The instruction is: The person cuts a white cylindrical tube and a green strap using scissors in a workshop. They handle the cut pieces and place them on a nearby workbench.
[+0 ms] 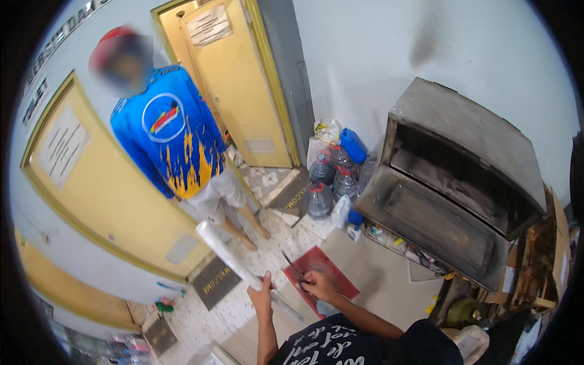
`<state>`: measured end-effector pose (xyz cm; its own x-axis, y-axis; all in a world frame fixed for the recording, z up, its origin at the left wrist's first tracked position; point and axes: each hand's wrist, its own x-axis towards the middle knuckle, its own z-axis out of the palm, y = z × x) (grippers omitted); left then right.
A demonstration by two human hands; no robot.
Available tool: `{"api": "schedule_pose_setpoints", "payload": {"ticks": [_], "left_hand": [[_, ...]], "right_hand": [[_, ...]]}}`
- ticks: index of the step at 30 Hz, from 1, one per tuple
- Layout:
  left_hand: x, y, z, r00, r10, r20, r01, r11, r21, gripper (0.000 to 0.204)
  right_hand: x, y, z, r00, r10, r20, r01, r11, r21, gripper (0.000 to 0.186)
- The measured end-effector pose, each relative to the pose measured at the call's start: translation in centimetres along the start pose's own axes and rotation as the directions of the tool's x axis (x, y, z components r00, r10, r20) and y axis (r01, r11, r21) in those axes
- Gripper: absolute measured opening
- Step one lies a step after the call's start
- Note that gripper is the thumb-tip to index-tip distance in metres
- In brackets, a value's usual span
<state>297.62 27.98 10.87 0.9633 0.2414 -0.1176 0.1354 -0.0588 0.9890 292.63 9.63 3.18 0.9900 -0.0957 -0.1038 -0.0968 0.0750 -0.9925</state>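
Note:
My left hand (261, 295) is closed around a long white roll (222, 246), which slants from near the middle down toward the lower right, its lower end looking translucent. To its right, my right hand (319, 286) grips dark scissors (291, 263) with the blades pointing up and left, close beside the roll but apart from it. Below both hands a red mat or tray (340, 281) lies on the tiled floor, partly hidden by my arm and body.
A person in a blue shirt (170, 134) stands ahead-left before yellow doors (255, 103) and doormats (213, 286). Several bottles and jerrycans (322, 201) are grouped by the wall. An open metal cabinet (450, 103) stands right, with a green gas cylinder (463, 310) and cardboard (541, 243) below.

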Motion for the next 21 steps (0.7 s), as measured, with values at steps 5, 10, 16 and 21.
{"api": "schedule_pose_setpoints", "payload": {"ticks": [5,10,16,21], "left_hand": [[14.4,2.6,4.0,0.993,-0.042,0.108,0.062,0.981,-0.182,0.032],[23.5,5.9,15.8,0.834,-0.204,0.512,0.493,0.692,-0.528,0.033],[32.6,2.6,29.7,0.384,-0.376,0.843,0.795,0.599,-0.095,0.043],[34.6,-0.2,37.0,0.114,-0.604,0.789,0.329,0.772,0.544,0.073]], "right_hand": [[13.6,-6.5,-3.9,0.988,0.151,0.040,-0.138,0.962,-0.236,0.068],[22.9,-5.1,-9.3,0.991,0.119,0.068,-0.111,0.988,-0.111,0.068],[24.0,-4.2,-11.2,0.948,0.047,-0.314,-0.066,0.997,-0.051,0.052],[21.1,-3.7,-10.5,0.675,0.251,-0.694,-0.395,0.917,-0.052,0.047]]}}
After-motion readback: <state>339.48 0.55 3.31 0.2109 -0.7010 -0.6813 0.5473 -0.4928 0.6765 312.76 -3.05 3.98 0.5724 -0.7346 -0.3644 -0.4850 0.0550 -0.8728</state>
